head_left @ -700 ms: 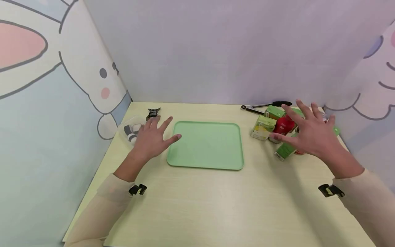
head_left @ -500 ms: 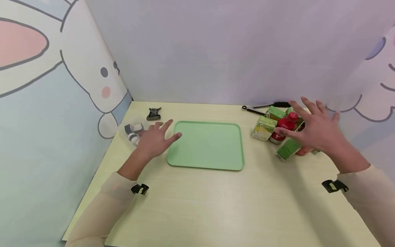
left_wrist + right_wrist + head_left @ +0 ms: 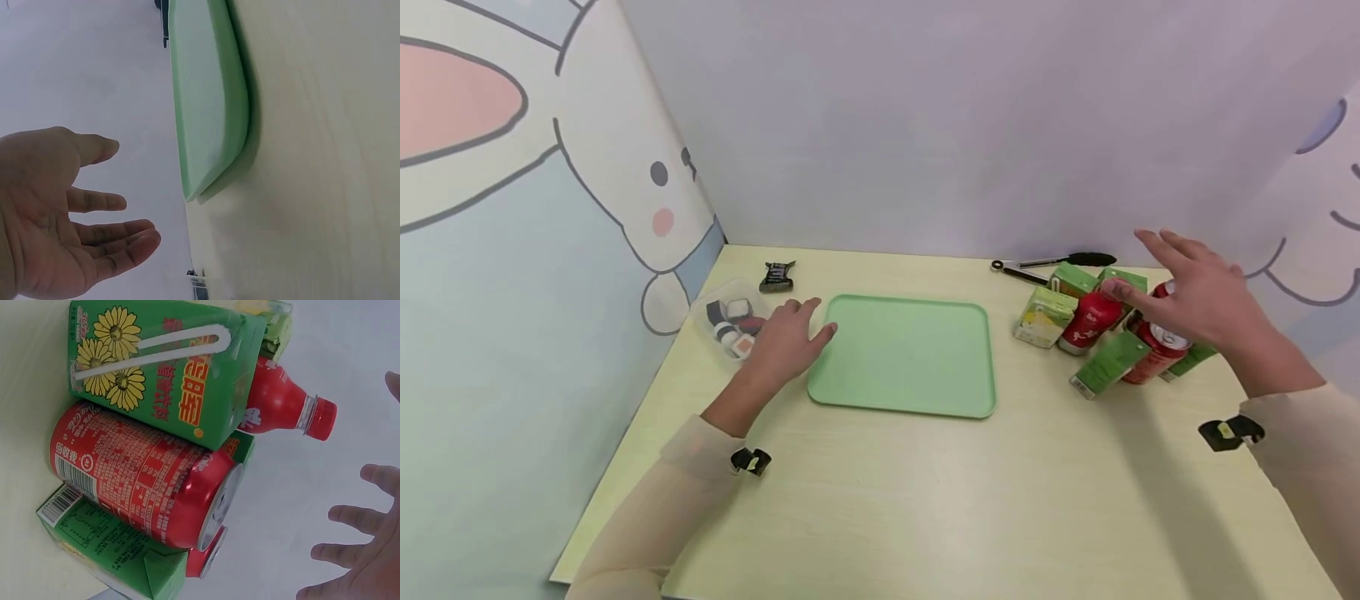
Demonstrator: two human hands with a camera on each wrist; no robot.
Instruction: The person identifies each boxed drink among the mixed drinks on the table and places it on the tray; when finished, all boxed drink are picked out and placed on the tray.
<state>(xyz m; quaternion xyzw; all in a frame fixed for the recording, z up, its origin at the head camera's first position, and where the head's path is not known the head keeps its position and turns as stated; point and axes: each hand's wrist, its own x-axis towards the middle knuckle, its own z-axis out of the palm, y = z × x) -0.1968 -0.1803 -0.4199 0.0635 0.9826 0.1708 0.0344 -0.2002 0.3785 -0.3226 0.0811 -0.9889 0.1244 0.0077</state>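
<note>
My left hand hovers with loosely bent fingers between a clear plastic container and a light green tray. It holds nothing; in the left wrist view the tray lies beyond the fingers. Sushi-like pieces sit in the container, partly covered by the hand. My right hand is raised over a cluster of drinks, fingers extended and holding nothing. Below it are a red bottle, a Coca-Cola can and a green drink carton with yellow flowers and a straw. Another red can is partly hidden.
Tongs with black tips lie at the back right, behind the cartons. A lighter green juice box stands left of the bottle. A small black packet lies at the back left. Walls close off the back and both sides.
My right hand has moved right and slightly up, uncovering the bottle and cans. My left hand has shifted slightly right and down, exposing more of the container. No object has been picked up.
</note>
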